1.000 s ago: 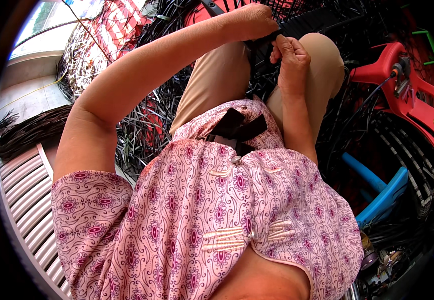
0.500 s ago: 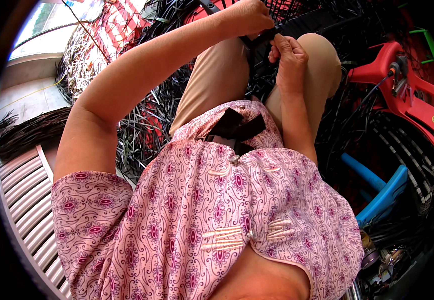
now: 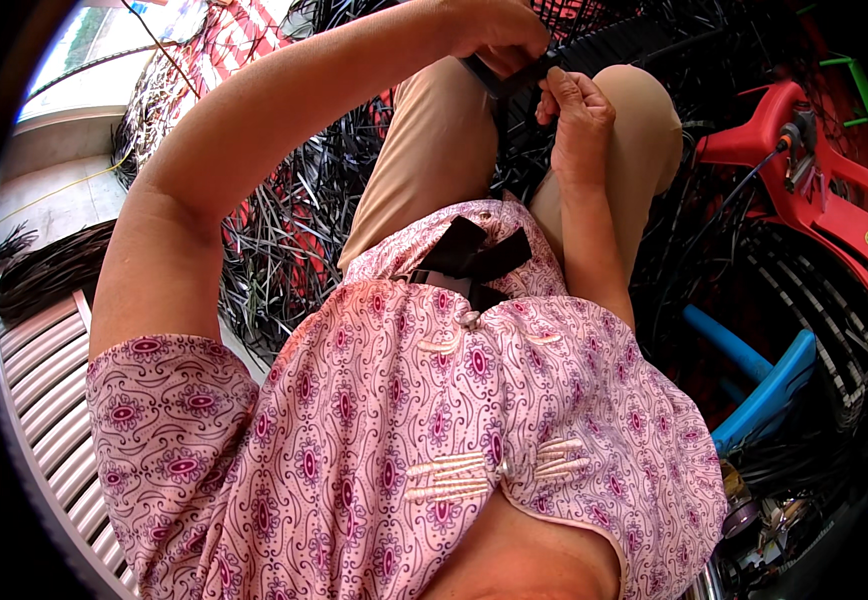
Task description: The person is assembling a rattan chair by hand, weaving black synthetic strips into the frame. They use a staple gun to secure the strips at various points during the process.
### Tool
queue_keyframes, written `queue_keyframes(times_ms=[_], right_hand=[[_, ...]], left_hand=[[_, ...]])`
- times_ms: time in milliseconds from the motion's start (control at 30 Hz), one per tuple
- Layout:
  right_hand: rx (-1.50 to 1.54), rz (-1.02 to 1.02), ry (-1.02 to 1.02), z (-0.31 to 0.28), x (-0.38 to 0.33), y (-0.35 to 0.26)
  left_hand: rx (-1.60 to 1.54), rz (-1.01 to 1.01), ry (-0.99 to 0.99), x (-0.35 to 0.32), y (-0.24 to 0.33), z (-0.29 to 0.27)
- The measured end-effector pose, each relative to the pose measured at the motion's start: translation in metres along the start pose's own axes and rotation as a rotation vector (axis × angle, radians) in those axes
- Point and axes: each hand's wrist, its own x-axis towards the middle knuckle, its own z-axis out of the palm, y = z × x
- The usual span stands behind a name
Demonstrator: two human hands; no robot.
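Observation:
Across my knees lies a black piece woven from flat plastic strips, with an open lattice at its far side. My left hand reaches over its near left edge, fingers curled down and closed around a black strip. Just to the right, my right hand is closed too, its thumb pressed against the bent fingers at the end of that strip. What lies inside the right-hand pinch is mostly hidden. Both hands are close together between my knees.
Heaps of loose black strips cover the floor at left. To the right are a red plastic chair, a blue plastic chair part and a green piece. A pale slatted rack stands at lower left.
My left hand has shifted slightly, and its fingers now curl lower over the strip. The left elbow has swung a little outward to the left. My right hand has barely moved.

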Motion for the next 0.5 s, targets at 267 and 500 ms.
queue_keyframes(times_ms=[267,500], right_hand=[[0.008,-0.004,-0.021,0.003,0.002,0.004],[0.044,0.024,-0.032,0.004,0.005,0.002]], left_hand=[[0.022,-0.128,0.111,0.013,-0.016,0.004],[-0.326,0.136,0.186,-0.022,-0.010,0.008]])
